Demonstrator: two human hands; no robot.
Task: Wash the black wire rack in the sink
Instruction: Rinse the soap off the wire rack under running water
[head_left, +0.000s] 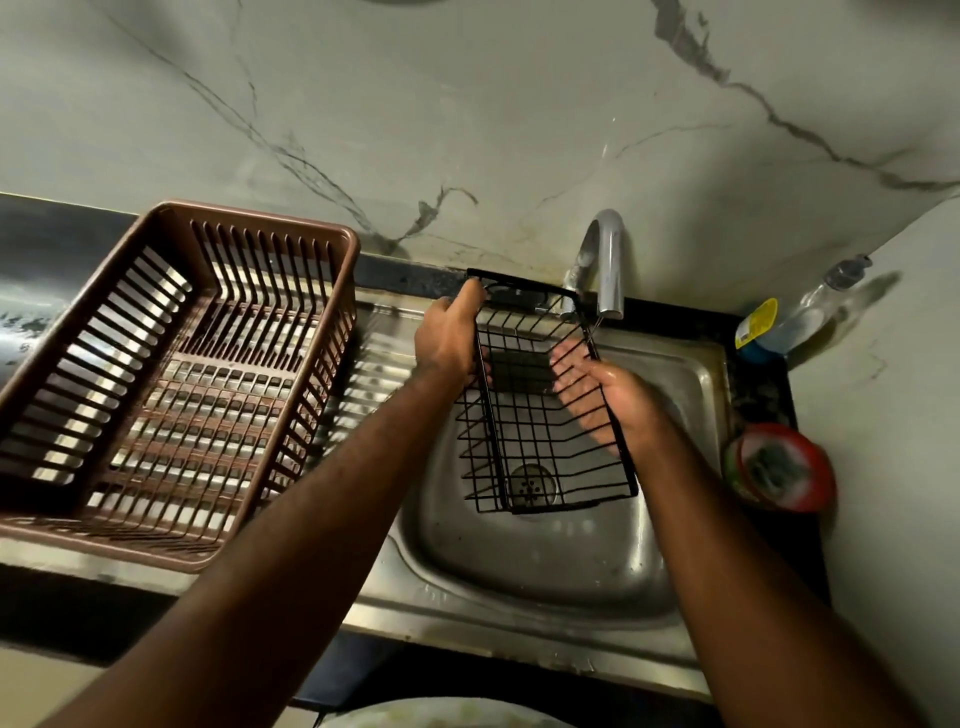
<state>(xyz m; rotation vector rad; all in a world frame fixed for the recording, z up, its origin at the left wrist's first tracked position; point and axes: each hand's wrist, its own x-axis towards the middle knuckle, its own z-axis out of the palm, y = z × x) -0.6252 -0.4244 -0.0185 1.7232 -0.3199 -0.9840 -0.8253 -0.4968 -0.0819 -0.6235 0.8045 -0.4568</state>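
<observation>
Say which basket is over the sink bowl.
The black wire rack, gripped by the left hand; the brown plastic basket sits on the drainboard.

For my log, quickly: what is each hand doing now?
Left hand: grips the black wire rack rim.
Right hand: open, straight fingers against the rack.

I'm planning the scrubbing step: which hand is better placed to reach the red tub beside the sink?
Right. The right hand lies with straight fingers against the black wire rack, on the side nearest the red tub. The left hand grips the rack's rim, holding it over the sink.
</observation>
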